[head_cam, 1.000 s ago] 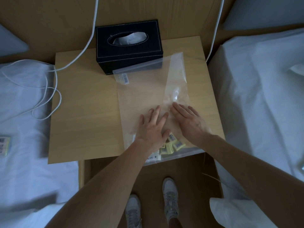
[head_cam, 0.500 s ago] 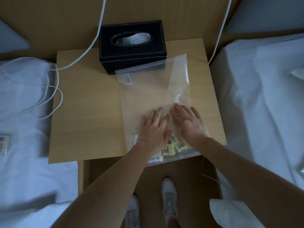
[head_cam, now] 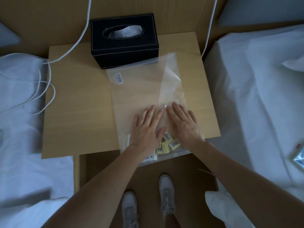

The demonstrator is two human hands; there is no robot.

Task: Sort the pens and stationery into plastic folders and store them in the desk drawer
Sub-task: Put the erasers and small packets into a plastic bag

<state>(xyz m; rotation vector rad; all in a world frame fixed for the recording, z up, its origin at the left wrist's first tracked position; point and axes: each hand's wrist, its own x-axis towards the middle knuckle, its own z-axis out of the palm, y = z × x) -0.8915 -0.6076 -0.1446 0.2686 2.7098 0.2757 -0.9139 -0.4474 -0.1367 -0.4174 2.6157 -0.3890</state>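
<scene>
The left hand [head_cam: 146, 129] lies flat, fingers straight and slightly spread, pressing on the plastic folder [head_cam: 144, 89]. The right hand [head_cam: 185, 124] lies flat just beside it, fingers straight, also pressing the folder. Compared with half a second ago, both hands remain in nearly the same place, with the right fingers spread a little flatter. The folder rests on the wooden surface [head_cam: 79, 102], its near edge overhanging the front. Small yellow stationery pieces [head_cam: 166, 144] sit inside the folder at its near end, between the wrists. The far edge of the folder touches the black tissue box [head_cam: 125, 45]. White cables [head_cam: 42, 89] trail off the left side onto a bed [head_cam: 19, 129].
</scene>
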